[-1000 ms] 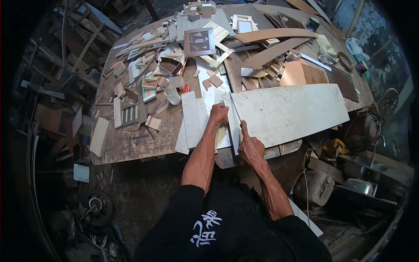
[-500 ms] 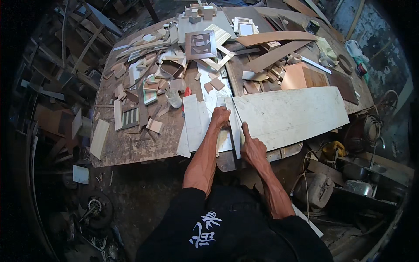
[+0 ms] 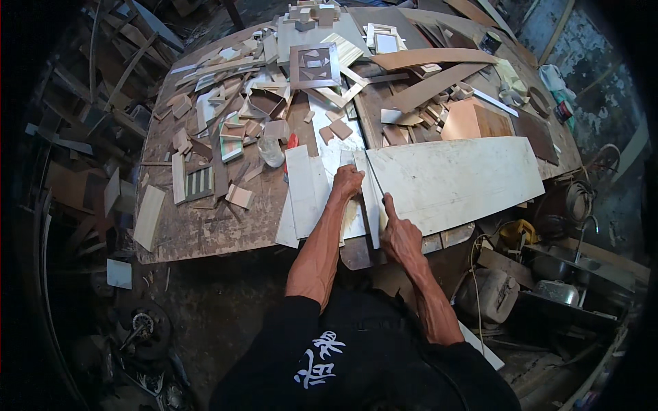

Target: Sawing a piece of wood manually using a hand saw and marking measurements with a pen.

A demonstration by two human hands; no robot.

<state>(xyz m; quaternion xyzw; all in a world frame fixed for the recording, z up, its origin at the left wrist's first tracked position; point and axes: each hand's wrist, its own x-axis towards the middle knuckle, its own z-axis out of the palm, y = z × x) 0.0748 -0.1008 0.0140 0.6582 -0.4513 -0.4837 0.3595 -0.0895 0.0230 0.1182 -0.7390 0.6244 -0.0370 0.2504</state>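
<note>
the person leans in over a cluttered wooden table [image 3: 226, 233], both arms stretched forward, bare from the dark sleeves [image 3: 291, 329] down. the left forearm [image 3: 315, 257] slants up and inward to the left hand [image 3: 348, 180], which is bunched like a loose fist, knuckles up, bearing down by the far part of a narrow white strip [image 3: 371, 205]. the fingertips are tucked out of sight, so i can't tell whether they pinch the strip or only press on it.

the right forearm [image 3: 432, 301] slants in from the other side, and the right hand [image 3: 401, 240] sits lower and closer to the body. its fingers are wrapped round the near end of a thin dark tool [image 3: 375, 175], the index finger laid out straight along it. the tool points away from the person, its far end leaning left, lying along the line where the strip meets a large white board [image 3: 459, 181]. that board reaches off to the right, over the table's near edge. pale boards [image 3: 301, 195] lie just left of the left hand, and a clear plastic cup [image 3: 271, 152] stands beyond them.
</note>
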